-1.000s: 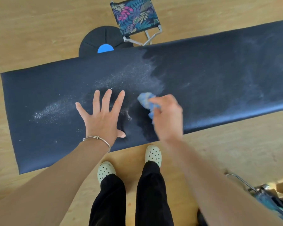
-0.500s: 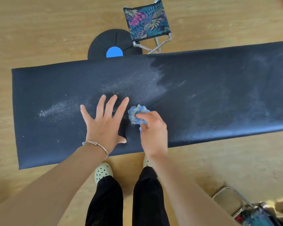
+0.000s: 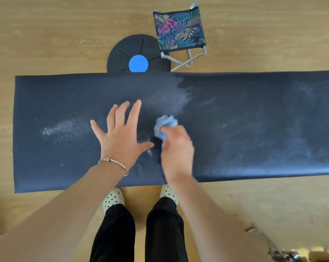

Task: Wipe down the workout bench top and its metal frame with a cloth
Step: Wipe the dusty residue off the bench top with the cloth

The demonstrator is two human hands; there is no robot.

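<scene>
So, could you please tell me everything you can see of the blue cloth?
The cloth is a crumpled wad of blue and white fabric. The right hand grips it from the near side and holds it on the dark bench top, just right of the flat left hand, near a whitish dusty smear.

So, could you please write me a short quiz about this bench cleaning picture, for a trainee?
1. True or false: the left hand rests with spread fingers on the bench top.
2. Which hand grips the cloth?
3. Behind the bench top stands: A) a bucket, B) a folding stool, C) a ball.
Key: 1 true; 2 the right hand; 3 B.
</scene>
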